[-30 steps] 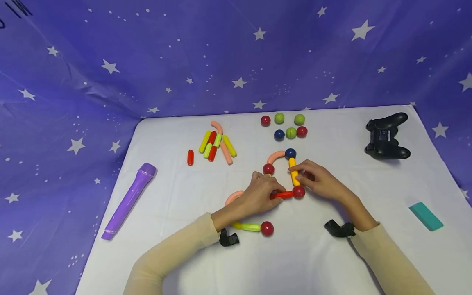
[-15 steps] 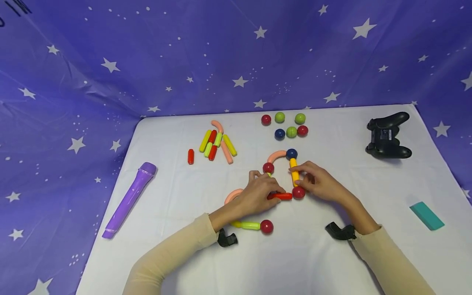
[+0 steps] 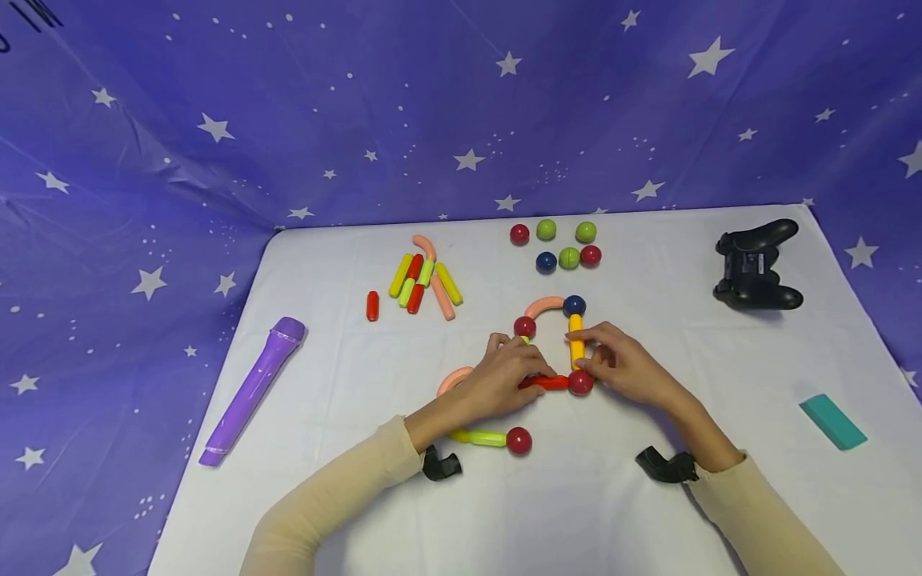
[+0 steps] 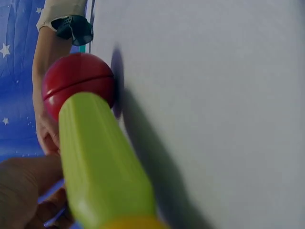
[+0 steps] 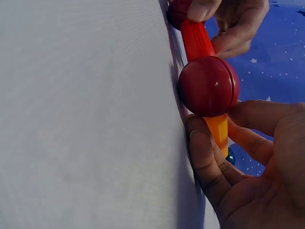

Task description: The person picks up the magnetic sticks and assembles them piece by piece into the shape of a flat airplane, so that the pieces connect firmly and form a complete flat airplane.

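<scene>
My left hand [image 3: 500, 376] holds a red magnetic rod [image 3: 554, 383] between thumb and fingers. The rod's right end meets a dark red ball [image 3: 580, 382], also seen large in the right wrist view. From that ball an orange-yellow rod [image 3: 576, 342] runs up to a blue ball [image 3: 574, 306]; my right hand [image 3: 625, 364] pinches it close to the red ball. A curved pink rod [image 3: 543, 305] links the blue ball to another red ball [image 3: 524, 327]. My left hand hides the parts beneath it. Below it lies a lime rod [image 3: 488, 438] ending in a red ball [image 3: 519, 441].
Loose rods [image 3: 426, 274] lie at the back left, with one short red rod [image 3: 372, 306] apart. Several balls [image 3: 569, 258] sit at the back. A purple microphone-shaped tube [image 3: 252, 392] lies left; a black game controller [image 3: 756, 266] and a teal block [image 3: 833, 422] lie right.
The red rod came away from the dark red ball half a second ago; now they meet again. My right hand shifted the ball slightly left and down, with the orange-yellow rod and blue ball following.
</scene>
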`<state>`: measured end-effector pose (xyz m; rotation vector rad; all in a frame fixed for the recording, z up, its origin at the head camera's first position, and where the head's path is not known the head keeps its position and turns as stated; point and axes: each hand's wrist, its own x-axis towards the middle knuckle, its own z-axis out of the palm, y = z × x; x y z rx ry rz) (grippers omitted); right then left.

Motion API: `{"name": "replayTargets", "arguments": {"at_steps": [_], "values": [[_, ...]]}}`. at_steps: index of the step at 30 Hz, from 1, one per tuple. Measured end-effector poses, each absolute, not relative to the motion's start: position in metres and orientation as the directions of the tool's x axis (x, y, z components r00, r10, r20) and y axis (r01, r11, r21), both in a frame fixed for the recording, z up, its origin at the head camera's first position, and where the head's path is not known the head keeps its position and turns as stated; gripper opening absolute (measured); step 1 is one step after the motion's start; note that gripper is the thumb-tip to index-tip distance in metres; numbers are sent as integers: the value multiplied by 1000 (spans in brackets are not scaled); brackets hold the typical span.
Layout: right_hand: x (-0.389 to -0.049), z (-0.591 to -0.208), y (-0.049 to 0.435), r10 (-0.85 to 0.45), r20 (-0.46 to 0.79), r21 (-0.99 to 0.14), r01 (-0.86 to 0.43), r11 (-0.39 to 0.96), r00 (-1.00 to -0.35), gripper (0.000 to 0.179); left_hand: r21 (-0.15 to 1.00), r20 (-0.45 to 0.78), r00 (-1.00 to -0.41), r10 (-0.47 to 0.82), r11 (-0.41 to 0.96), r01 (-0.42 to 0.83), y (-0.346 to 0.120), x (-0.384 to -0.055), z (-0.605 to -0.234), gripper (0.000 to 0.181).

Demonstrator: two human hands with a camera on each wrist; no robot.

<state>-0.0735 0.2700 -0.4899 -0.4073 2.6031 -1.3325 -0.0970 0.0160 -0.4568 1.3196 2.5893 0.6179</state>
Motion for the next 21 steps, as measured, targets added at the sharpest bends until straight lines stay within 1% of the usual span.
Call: {"name": "replayTargets", "arguments": {"at_steps": [3,6,8,11,13,15,18,21], "values": [[-73,-490,271,-323,-57,-822,-139,553,-945,42,481,83,-585,807,481,733,1,-94,-450,22],[-73,-490,273,-319,-66,-817,-132,561,-945,43,532,125,-568,814,429,731,-25,-85,-445,20],[-73,-489,271,-315,-66,-810,-134,571,-947,44,555,131,-549,825,398,731,-44,-76,-447,23],[-73,-488,269,-307,-56,-800,-141,583,-950,44,567,112,-521,846,376,732,-64,-60,-458,31],[-72,-488,268,-298,-52,-794,-142,591,-953,44,584,100,-522,847,375,720,-71,-52,-470,36],[-71,-487,267,-289,-47,-788,-142,599,-956,45,598,97,-533,841,378,707,-74,-47,-478,36],[-69,-487,266,-272,-42,-784,-137,606,-961,44,615,100,-541,835,376,693,-75,-46,-484,33],[-67,-489,263,-261,-44,-784,-129,607,-964,44,618,91,-536,839,374,691,-76,-46,-483,30]]}}
